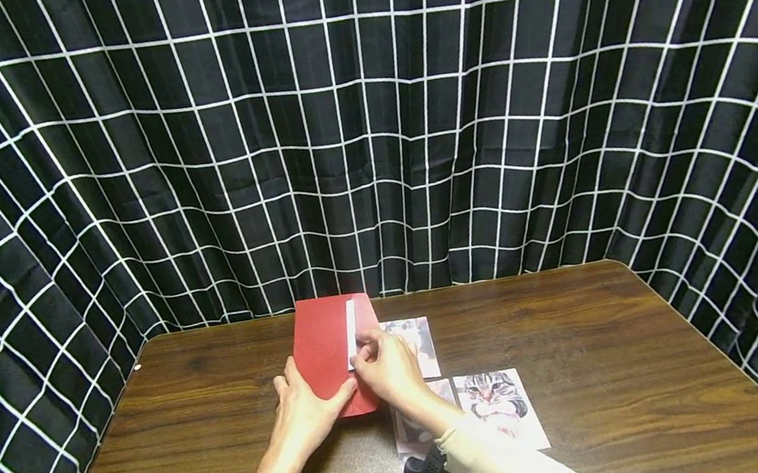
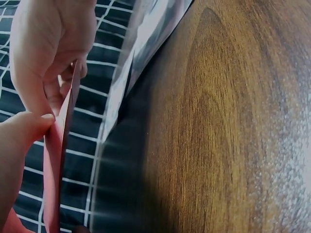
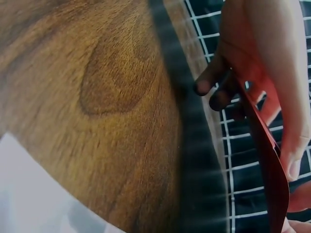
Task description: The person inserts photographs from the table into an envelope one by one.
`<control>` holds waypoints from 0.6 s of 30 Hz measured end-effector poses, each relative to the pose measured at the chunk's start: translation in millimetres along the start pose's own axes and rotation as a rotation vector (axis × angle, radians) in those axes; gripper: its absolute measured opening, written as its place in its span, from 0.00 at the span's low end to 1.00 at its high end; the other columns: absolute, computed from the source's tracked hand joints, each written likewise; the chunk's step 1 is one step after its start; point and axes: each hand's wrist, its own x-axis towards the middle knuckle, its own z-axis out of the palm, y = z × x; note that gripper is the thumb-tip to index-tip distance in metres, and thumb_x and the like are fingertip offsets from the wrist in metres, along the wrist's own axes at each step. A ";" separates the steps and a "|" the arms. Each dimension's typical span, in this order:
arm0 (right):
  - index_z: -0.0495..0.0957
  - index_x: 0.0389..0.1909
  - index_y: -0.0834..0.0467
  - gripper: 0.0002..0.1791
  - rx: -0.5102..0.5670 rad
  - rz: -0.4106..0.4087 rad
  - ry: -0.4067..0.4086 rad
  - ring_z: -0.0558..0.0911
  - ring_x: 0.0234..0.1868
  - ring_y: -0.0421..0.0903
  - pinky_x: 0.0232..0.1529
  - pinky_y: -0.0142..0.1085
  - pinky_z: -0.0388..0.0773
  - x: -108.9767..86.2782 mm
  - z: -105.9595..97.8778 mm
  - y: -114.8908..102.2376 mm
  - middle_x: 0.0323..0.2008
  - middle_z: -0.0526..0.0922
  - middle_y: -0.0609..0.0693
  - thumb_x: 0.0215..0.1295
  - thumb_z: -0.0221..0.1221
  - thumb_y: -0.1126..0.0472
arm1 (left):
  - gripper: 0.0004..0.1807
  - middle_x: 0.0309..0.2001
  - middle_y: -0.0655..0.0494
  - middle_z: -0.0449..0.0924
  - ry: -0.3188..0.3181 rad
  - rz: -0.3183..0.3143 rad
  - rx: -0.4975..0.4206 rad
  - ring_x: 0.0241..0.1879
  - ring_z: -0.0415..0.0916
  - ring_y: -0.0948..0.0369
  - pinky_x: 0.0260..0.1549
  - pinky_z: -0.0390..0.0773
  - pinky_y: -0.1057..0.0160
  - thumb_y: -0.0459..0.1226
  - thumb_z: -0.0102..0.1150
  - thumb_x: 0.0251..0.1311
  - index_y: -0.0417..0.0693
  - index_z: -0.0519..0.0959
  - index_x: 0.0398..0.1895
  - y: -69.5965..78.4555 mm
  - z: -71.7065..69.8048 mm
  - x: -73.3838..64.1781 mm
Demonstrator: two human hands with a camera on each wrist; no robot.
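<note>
A red envelope [image 1: 321, 341] is held up, seen edge-on in both wrist views. A narrow white strip [image 1: 349, 321] runs lengthwise near its right side. My left hand [image 1: 301, 405] grips the envelope's lower left, thumb across the front and fingers around the left edge and behind. With curled fingers, my right hand [image 1: 390, 364] pinches at the lower end of the strip. Its fingertips partly cover that spot. Beside the envelope lie a cat picture card [image 1: 497, 402], another card [image 1: 424, 335] behind the right hand, and a third [image 1: 414, 433] partly under the right forearm.
The brown wooden table [image 1: 582, 337] carries everything. A black curtain with white grid lines [image 1: 381, 147] hangs around its back and sides. Dark wrist cameras [image 1: 424, 468] sit on both wrists. A small white speck [image 1: 138, 367] lies near the left table edge.
</note>
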 end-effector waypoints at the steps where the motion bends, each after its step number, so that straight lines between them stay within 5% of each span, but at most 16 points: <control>1: 0.88 0.51 0.63 0.18 -0.004 -0.003 0.002 0.86 0.41 0.52 0.50 0.51 0.68 0.0 0.6 0.0 0.27 0.89 0.46 0.60 0.70 0.66 | 0.62 0.57 0.28 0.67 0.000 -0.003 0.002 0.47 0.81 0.35 0.49 0.83 0.36 0.60 0.77 0.55 0.30 0.55 0.78 0.3 -0.2 -0.1; 18: 0.88 0.52 0.63 0.17 0.021 0.010 -0.009 0.83 0.34 0.46 0.45 0.44 0.73 -0.3 2.2 1.5 0.28 0.88 0.46 0.62 0.68 0.65 | 0.62 0.57 0.27 0.67 0.005 -0.010 0.003 0.47 0.81 0.33 0.50 0.83 0.36 0.59 0.78 0.54 0.29 0.55 0.78 1.5 -4.1 0.5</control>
